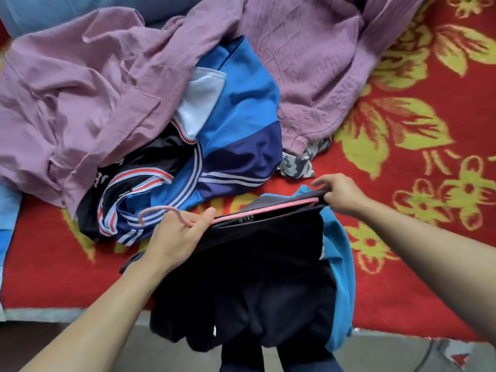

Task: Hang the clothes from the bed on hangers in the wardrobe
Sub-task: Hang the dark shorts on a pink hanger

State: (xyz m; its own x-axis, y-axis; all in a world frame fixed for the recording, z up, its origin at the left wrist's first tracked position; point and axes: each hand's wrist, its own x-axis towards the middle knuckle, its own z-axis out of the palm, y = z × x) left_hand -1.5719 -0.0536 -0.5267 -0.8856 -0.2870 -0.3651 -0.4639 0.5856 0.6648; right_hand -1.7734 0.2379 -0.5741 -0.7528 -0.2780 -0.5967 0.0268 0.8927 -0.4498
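Under dark garment (255, 264), pink hanger (268, 209) partly hidden; left hand (174, 237), right hand (341, 196) gripping.

Most of the pink hanger (268, 210) apparently inside the dark garment (255, 277), hem past the bottom edge

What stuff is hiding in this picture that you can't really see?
1. Head view: the pink hanger shows only its hook and one bar. The dark garment and the right hand cover the rest.
2. The dark garment's lower part is cut off by the bottom edge.
3. The grey patterned cloth lies mostly under the lilac sweater.
4. The wardrobe is out of view.
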